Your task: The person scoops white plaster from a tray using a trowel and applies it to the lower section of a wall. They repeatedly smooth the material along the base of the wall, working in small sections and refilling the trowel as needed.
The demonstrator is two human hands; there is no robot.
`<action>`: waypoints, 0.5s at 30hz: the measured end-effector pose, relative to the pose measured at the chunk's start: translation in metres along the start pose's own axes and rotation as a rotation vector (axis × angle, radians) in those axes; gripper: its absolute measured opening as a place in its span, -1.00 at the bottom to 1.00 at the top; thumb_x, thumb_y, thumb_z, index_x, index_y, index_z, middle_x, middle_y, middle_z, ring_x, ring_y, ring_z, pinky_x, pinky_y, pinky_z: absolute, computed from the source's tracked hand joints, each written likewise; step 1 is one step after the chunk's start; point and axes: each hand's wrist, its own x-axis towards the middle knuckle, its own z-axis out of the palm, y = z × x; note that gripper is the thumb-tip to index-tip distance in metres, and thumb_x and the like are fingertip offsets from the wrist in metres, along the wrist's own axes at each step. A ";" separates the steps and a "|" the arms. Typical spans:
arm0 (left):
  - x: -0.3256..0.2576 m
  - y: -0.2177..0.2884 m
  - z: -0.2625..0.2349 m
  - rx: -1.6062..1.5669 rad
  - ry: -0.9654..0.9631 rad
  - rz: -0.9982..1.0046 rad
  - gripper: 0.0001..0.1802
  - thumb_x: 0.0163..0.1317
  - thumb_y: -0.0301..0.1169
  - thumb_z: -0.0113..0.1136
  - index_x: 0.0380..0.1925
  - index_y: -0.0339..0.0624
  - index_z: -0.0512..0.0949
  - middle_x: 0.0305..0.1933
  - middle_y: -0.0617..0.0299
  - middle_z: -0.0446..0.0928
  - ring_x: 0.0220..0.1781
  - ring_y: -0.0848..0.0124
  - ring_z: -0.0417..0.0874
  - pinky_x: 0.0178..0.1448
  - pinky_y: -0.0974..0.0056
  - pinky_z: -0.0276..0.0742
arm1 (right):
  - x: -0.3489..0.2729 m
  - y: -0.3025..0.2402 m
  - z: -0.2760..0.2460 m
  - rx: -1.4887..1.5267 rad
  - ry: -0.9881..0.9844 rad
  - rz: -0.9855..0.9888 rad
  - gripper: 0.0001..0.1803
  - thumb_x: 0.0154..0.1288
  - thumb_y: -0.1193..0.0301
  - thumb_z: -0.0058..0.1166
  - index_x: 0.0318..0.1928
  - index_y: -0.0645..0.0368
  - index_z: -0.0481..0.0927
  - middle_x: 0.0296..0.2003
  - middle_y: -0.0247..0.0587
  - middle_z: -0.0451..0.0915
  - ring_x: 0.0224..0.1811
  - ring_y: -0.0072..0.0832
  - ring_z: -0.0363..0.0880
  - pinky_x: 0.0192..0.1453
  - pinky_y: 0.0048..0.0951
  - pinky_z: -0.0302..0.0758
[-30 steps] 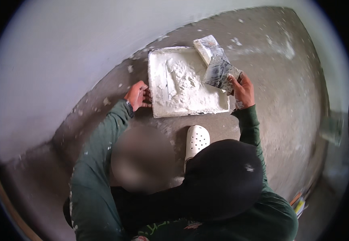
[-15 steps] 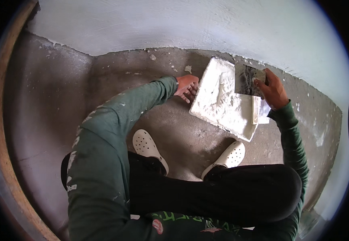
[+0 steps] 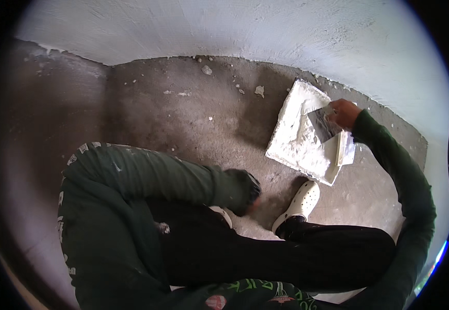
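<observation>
My right hand (image 3: pixel 344 114) grips a wide putty knife (image 3: pixel 321 125) by its back edge. The knife's grey metal blade is tilted down into white paste (image 3: pixel 299 139) in a shallow tray (image 3: pixel 273 142), which lies on the floor by the wall. Low in front of my knees, my left hand (image 3: pixel 254 207) is apart from the tray. Its sleeve and dark cuff cover most of it, and the fingers are hidden and blurred.
A pale flat strip (image 3: pixel 346 149) rests on the tray's right rim. Paste crumbs (image 3: pixel 259 91) dot the concrete floor (image 3: pixel 183 119). The white wall (image 3: pixel 235 31) curves around the far side. My cream clog (image 3: pixel 305 199) stands just below the tray.
My left hand has left the tray's left edge and come back toward my knees. My right hand has lowered the putty knife into the paste. The view has shifted a little.
</observation>
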 end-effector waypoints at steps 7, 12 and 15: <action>0.052 -0.005 0.061 0.578 0.189 0.323 -0.81 0.10 -0.34 0.05 -0.49 -0.21 0.58 -0.49 0.10 0.54 -0.48 0.21 0.57 -0.37 0.04 0.55 | 0.066 0.026 0.035 -0.042 0.308 0.021 -0.56 0.09 0.17 0.12 -0.18 0.33 0.57 -0.28 0.18 0.59 -0.18 -0.02 0.58 -0.10 -0.17 0.50; 0.053 0.014 0.067 0.629 -0.369 0.368 -0.79 0.10 -0.34 0.03 -0.49 -0.19 0.60 -0.46 0.13 0.54 -0.45 0.19 0.57 -0.38 -0.03 0.53 | 0.050 0.019 0.062 0.193 0.307 0.343 -0.59 0.08 0.19 0.11 -0.24 0.31 0.54 -0.28 0.21 0.58 -0.19 -0.01 0.58 -0.13 -0.13 0.49; 0.013 0.002 0.034 -0.126 -0.165 0.434 -0.82 0.07 -0.35 0.04 -0.52 -0.19 0.57 -0.43 0.13 0.51 -0.39 0.24 0.57 -0.29 0.01 0.52 | 0.050 0.012 0.078 0.193 0.350 0.340 -0.59 0.09 0.18 0.07 -0.20 0.28 0.53 -0.27 0.21 0.57 -0.17 0.01 0.57 -0.11 -0.11 0.46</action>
